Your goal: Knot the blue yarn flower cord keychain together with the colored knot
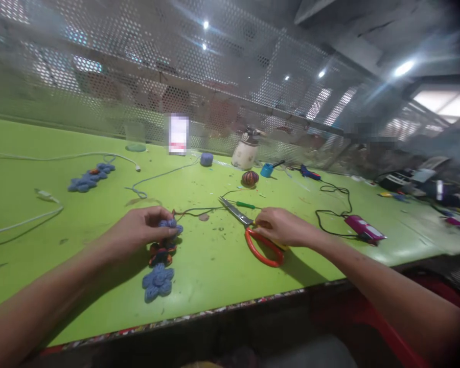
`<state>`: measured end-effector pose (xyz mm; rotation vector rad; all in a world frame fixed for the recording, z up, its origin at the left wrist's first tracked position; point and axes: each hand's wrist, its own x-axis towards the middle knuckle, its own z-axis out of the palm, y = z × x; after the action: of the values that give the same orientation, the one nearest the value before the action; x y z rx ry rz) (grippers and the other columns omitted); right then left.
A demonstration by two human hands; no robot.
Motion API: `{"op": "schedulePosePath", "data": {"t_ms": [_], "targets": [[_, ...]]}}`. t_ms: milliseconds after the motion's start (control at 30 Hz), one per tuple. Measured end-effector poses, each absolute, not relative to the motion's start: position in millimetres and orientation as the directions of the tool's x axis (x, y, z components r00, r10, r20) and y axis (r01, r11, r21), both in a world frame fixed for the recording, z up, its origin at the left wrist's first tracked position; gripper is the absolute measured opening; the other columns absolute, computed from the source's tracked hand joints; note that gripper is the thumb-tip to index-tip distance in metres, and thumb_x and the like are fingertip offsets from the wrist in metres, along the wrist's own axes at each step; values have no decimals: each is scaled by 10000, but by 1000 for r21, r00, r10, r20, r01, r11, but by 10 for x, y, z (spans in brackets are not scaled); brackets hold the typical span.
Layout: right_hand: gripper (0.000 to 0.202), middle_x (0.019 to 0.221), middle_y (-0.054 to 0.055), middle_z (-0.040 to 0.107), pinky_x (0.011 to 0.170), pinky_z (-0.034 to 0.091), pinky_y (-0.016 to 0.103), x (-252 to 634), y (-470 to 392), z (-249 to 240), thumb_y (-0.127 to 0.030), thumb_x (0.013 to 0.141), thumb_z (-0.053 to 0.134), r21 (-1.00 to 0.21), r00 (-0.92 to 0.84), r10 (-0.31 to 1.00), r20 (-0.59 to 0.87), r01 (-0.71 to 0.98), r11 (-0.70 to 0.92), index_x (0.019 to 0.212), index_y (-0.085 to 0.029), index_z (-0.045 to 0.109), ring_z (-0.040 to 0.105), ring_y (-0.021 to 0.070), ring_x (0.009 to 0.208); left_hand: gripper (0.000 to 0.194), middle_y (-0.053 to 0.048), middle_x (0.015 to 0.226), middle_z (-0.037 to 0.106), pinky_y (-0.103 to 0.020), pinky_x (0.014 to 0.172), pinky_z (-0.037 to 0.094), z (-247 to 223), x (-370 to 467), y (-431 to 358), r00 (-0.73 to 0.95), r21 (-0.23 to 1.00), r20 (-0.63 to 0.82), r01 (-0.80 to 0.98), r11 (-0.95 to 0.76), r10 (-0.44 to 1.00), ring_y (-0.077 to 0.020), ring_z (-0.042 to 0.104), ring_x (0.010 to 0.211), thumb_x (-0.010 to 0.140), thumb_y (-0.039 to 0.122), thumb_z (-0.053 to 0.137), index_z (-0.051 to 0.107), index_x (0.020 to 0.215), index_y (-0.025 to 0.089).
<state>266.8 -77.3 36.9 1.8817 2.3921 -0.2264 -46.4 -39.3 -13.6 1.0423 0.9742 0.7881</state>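
Observation:
My left hand (147, 227) pinches the upper blue flower (170, 225) of a crocheted strip, fingers closed on it. Below it hang dark-and-orange crochet (162, 254) and another blue flower (158, 282), close to the green tabletop. A dark yarn strand (199, 210) runs right from the held flower. My right hand (279, 226) is closed over the handle side of the scissors (263, 249), whose blades point away to the left. Its fingers partly hide a yellow part. Just beyond the fingertips lies a green-handled crochet hook (245, 205).
Farther back are a multicoloured yarn ball (250, 178), a blue yarn ball (206, 159), a spray bottle (245, 149) and a blue pot (267, 170). Another crocheted strip (91, 178) and white cables (57, 204) lie left. A magenta device (364, 228) with a black cord sits right.

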Motion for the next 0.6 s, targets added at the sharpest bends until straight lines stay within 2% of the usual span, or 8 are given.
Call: {"op": "schedulePosePath", "data": {"t_ms": [133,300,367,433,500,533,600], "targets": [[339,1013,106,620,700,410,303,2670,-869,265,-345,830,537,-41,-185,969,-164,983,181,1127,-201,616,583,231,862,308,-63,662,662,-265,430,424,-156,-447,-400,322,951,-258,-80,298,911,-177,593,493,567,200,834,592,753,160],[557,1026,87,622,654,419,280,2722,-887,302,-230,711,606,-101,-141,957,-253,988,119,1259,-228,504,585,220,830,292,-50,627,645,-250,423,407,-159,-444,-403,300,936,-279,-127,328,912,-157,560,467,561,179,821,589,738,166],[572,980,70,646,611,420,259,2759,-843,369,-229,712,609,-156,-174,931,-320,979,130,1274,-228,499,593,200,783,303,-48,632,646,-233,426,393,-155,-448,-394,289,926,-293,-153,346,912,-146,553,472,554,159,821,584,742,169],[493,961,69,668,615,433,248,2788,-730,424,-259,763,582,-183,-206,924,-321,971,153,1250,-200,538,604,186,774,318,-46,637,646,-229,429,390,-152,-451,-382,287,924,-294,-158,348,912,-147,556,481,548,150,824,580,751,172],[394,1036,99,672,684,447,246,2793,-539,433,-273,820,529,-128,-209,953,-221,975,184,1188,-149,594,614,187,854,321,-43,633,641,-226,425,383,-146,-449,-381,292,930,-282,-151,335,914,-147,556,485,550,150,823,579,758,170],[363,1090,112,664,724,443,245,2786,-422,414,-251,832,502,-44,-198,969,-148,980,193,1157,-135,614,611,191,910,318,-41,628,636,-225,422,380,-142,-447,-387,296,933,-275,-148,328,915,-144,551,481,554,151,821,581,762,168],[370,1160,146,641,760,425,267,2760,-180,334,-195,810,508,18,-189,976,-110,981,192,1154,-115,621,591,229,997,307,-36,621,626,-231,425,387,-131,-441,-411,306,936,-263,-150,319,915,-138,545,477,571,155,815,585,774,163]]}}
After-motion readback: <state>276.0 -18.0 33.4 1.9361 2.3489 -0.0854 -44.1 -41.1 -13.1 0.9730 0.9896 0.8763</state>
